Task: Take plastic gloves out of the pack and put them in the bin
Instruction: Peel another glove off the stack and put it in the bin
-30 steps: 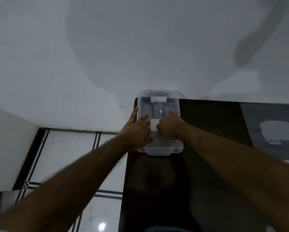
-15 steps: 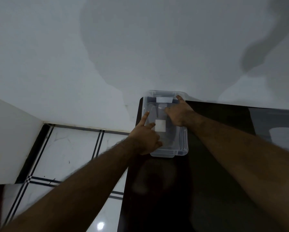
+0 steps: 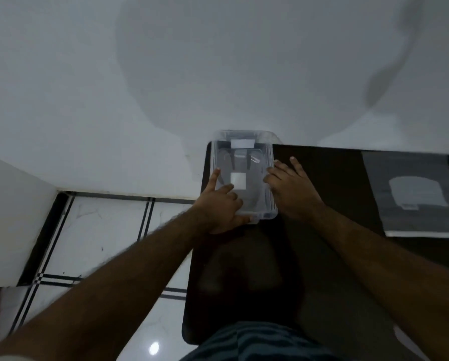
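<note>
Where the dark worktop [image 3: 335, 194] meets its far left corner: bin [image 3: 269, 149], clear plastic, rectangular, upright, one end against the pale wall [image 3: 218, 61]. Two white labels, one at the far rim, one lower down. Faint translucent shapes within, possibly gloves already deposited; too indistinct to confirm.

Left hand [image 3: 222, 204]: laid over the bin's near left corner, grip apart, forefinger along the left rim, remaining fingers [image 3: 227, 188] spread into the opening, thumb under the near edge. Clamped on nothing discernible.

Right hand [image 3: 289, 188]: flat against the bin's right wall, grip apart, fingers extended, empty so far as visible.

Pack [image 3: 413, 194]: flat grey sheet-like package with a pale printed panel, lying on the worktop well apart to the right, untouched by either hand.

Beyond: white tiled floor [image 3: 101, 230] with dark lines to the left, below worktop level; striped garment [image 3: 257, 345] at the bottom edge.

Judged stage: settling or steadying the bin; next glove not yet fetched.

Risks: bin sits at the very corner, so a sideways push from the right hand could slide it off towards the floor. Thin film gloves, being light and clingy, liable to stick to fingers and lift out again on withdrawal. Dim light makes clear plastic hard to track.
</note>
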Motion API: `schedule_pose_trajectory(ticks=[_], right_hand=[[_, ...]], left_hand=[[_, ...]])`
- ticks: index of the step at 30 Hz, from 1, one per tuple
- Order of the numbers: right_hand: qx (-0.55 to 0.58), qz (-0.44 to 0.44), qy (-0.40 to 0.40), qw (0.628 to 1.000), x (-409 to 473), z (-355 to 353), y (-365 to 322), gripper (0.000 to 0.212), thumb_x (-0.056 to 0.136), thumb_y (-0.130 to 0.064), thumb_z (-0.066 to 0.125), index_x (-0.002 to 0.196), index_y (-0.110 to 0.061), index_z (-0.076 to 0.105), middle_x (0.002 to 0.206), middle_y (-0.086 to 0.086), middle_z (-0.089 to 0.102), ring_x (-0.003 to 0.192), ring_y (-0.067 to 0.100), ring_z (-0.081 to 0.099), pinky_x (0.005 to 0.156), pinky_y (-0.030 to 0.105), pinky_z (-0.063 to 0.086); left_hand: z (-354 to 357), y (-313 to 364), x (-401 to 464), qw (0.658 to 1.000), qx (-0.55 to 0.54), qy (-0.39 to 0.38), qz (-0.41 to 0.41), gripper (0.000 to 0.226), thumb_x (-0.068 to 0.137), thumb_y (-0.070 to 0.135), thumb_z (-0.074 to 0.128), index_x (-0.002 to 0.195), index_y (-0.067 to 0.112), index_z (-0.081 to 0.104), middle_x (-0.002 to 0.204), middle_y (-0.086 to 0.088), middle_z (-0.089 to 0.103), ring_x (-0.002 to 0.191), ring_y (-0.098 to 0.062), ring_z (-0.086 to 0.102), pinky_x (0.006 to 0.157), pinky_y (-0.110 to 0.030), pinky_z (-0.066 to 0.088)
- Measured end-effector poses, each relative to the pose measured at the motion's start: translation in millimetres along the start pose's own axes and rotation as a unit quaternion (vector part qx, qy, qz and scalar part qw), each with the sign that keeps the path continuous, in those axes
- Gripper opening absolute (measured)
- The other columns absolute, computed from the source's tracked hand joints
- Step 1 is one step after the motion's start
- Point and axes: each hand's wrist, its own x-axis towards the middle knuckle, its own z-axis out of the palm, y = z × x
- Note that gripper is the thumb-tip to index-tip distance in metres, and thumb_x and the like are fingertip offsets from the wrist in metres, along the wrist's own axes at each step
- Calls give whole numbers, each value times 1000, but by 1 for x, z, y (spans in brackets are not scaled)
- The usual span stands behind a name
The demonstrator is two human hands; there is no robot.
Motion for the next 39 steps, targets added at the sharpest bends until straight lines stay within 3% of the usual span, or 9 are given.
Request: schedule_pose_trajectory(ticks=[3, 7, 13, 21, 26, 29, 33, 36, 39], right_hand=[[37, 19, -1, 999, -57, 0, -5, 45, 104, -29, 53, 148, -21, 59, 167, 7, 47, 163, 27, 26, 132, 51, -4], [57, 21, 2, 998, -142, 20, 6, 41, 101, -25, 57, 140, -18, 66, 160, 8, 55, 159, 28, 36, 133, 47, 1], [69, 39, -39, 996, -255, 57, 39, 42, 102, -26, 58, 143, -20, 66, 157, 5, 59, 156, 26, 40, 131, 40, -5], [99, 28, -71, 992, -401, 89, 124, 41, 103, -36, 60, 141, -20, 67, 152, 5, 62, 150, 27, 49, 129, 45, 13], [123, 17, -76, 989, -502, 106, 194, 62, 93, -61, 64, 139, -19, 64, 144, 7, 65, 140, 32, 55, 123, 55, 34], [107, 16, -111, 988, -547, 117, 227, 78, 82, -69, 73, 141, -20, 62, 144, 8, 63, 139, 34, 55, 122, 57, 37], [86, 15, -132, 987, -572, 130, 254, 82, 72, -54, 92, 140, -18, 64, 140, 10, 67, 133, 35, 61, 120, 58, 42], [77, 10, -110, 991, -575, 135, 259, 67, 77, -37, 93, 136, -18, 69, 134, 9, 71, 126, 33, 66, 117, 57, 44], [79, 6, -71, 994, -575, 139, 260, 48, 84, -27, 88, 128, -20, 73, 127, 6, 75, 120, 30, 69, 114, 54, 46]], left_hand=[[-2, 25, -9, 997, -40, 55, -20, 87, 101, 76, 10, 149, 22, 59, 155, -2, 59, 158, -27, 36, 123, -70, -22], [-2, 71, -15, 991, -87, 97, -3, 73, 105, 69, 22, 151, 24, 56, 156, 0, 58, 159, -23, 34, 125, -68, -17], [6, 163, -12, 989, -90, 100, 63, 59, 107, 58, 34, 150, 24, 58, 152, 4, 62, 156, -18, 38, 129, -64, -8], [19, 330, 8, 980, -163, 80, 80, 45, 108, 48, 48, 147, 28, 60, 147, 5, 65, 138, -15, 56, 125, -45, 30], [25, 439, 26, 975, -204, 66, 66, 46, 105, 51, 55, 145, 30, 60, 145, 5, 64, 137, -16, 55, 121, -45, 37], [26, 494, 36, 977, -187, 82, 69, 46, 101, 53, 60, 139, 25, 65, 139, 1, 66, 132, -20, 56, 117, -43, 38], [27, 545, 52, 979, -174, 94, 57, 52, 95, 51, 70, 137, 20, 68, 137, -2, 67, 135, -27, 54, 115, -45, 38], [32, 573, 63, 980, -175, 87, 45, 52, 92, 48, 75, 134, 18, 71, 134, -4, 69, 131, -30, 58, 113, -49, 43], [36, 593, 69, 981, -162, 108, 25, 42, 85, 39, 84, 122, 21, 78, 121, -1, 75, 118, -29, 64, 100, -49, 51]])
